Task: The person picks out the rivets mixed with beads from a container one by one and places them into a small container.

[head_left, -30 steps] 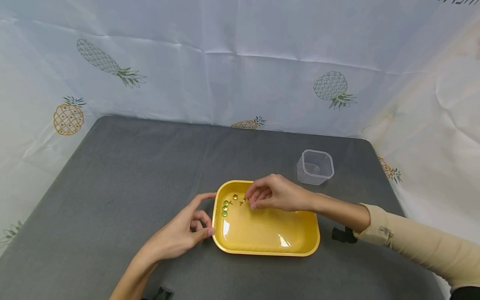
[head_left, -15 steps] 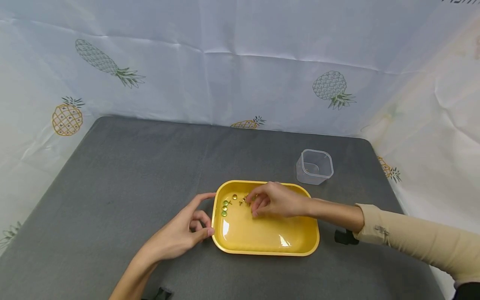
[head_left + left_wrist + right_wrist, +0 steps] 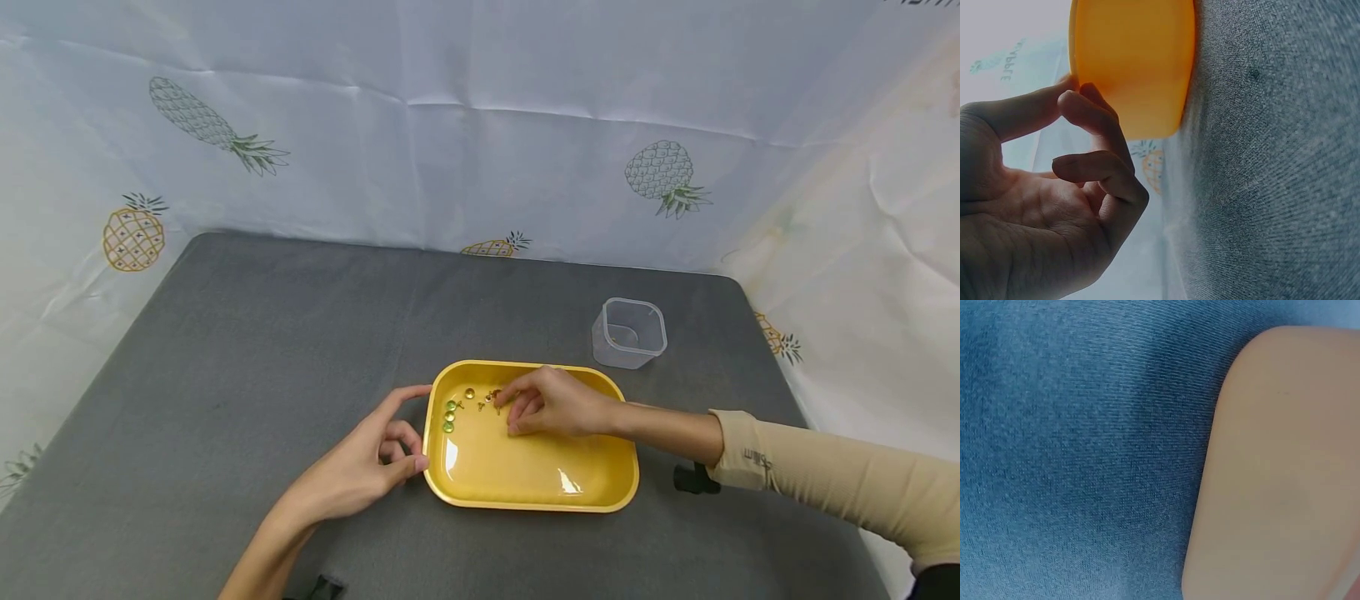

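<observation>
A yellow tray [image 3: 536,506] stands on the grey table. Against its left end, from outside, rests the left hand [image 3: 367,462]; thumb and index finger touch the rim apart from each other, and the other fingers bend. Inside the tray, the right hand [image 3: 558,402] reaches down beside several tiny gold pins [image 3: 481,407]. Its index fingertip is at the pins, the thumb tip a little apart; nothing shows plainly between them. Several shiny green discs [image 3: 449,417] lie in a column near the tray's left wall, with a gold disc [image 3: 470,393] above. The right wrist view shows no fingers.
Behind the tray's right corner stands a clear plastic box [image 3: 630,333] without a lid, with a tiny gold speck inside. The grey table [image 3: 300,325] ends at a pineapple-print curtain [image 3: 420,167] at the back.
The right hand has moved slightly right and down inside the tray, uncovering more of the gold pins. The left hand and tray have kept their places.
</observation>
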A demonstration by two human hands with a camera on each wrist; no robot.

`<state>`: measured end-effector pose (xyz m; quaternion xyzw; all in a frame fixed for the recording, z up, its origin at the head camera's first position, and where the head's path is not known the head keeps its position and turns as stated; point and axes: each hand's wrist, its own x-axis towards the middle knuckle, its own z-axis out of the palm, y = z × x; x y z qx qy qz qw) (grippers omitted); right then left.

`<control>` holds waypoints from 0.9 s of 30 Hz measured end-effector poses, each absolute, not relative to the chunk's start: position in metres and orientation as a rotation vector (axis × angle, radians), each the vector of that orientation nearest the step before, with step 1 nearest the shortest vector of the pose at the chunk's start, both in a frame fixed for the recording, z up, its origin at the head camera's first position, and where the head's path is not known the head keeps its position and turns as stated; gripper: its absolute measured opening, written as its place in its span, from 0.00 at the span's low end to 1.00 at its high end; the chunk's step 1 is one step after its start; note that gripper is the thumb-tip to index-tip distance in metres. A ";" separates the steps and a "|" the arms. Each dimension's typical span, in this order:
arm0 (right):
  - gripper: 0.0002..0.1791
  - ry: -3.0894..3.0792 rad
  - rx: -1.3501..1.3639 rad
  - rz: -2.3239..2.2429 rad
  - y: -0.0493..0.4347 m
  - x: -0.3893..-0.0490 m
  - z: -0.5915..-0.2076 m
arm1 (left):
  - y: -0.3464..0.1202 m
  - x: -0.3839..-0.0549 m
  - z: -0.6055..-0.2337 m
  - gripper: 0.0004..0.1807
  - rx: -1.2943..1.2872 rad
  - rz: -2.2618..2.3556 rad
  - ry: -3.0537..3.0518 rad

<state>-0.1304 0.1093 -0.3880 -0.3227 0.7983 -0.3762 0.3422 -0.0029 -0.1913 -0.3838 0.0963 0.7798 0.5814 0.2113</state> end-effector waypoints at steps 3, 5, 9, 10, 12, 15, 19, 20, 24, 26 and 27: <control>0.17 2.079 -0.843 -0.986 0.110 -0.130 -0.390 | -0.191 -0.003 -0.384 0.44 0.270 1.615 2.170; 0.15 2.089 -0.857 -0.981 0.110 -0.130 -0.391 | -0.191 -0.003 -0.384 0.44 0.272 1.614 2.175; 0.09 2.097 -0.897 -0.968 0.109 -0.129 -0.393 | -0.191 -0.002 -0.384 0.44 0.279 1.611 2.184; 0.08 2.099 -0.905 -0.964 0.109 -0.129 -0.394 | -0.191 -0.002 -0.384 0.44 0.279 1.611 2.185; 0.06 2.098 -0.916 -0.955 0.108 -0.129 -0.395 | -0.191 -0.002 -0.385 0.44 0.283 1.610 2.188; 0.05 2.105 -0.937 -0.939 0.108 -0.127 -0.395 | -0.191 -0.002 -0.385 0.44 0.283 1.610 2.189; 0.05 2.117 -0.961 -0.918 0.108 -0.124 -0.395 | -0.191 -0.002 -0.385 0.44 0.279 1.608 2.185; 0.05 2.125 -0.972 -0.910 0.108 -0.124 -0.395 | -0.191 -0.002 -0.385 0.44 0.277 1.608 2.184; 0.05 2.159 -1.035 -0.880 0.110 -0.122 -0.396 | -0.191 -0.002 -0.385 0.44 0.275 1.609 2.183; 0.05 2.172 -1.070 -0.867 0.111 -0.121 -0.396 | -0.191 -0.002 -0.385 0.44 0.273 1.608 2.182; 0.05 2.175 -1.083 -0.861 0.111 -0.121 -0.396 | -0.191 -0.002 -0.384 0.44 0.272 1.607 2.182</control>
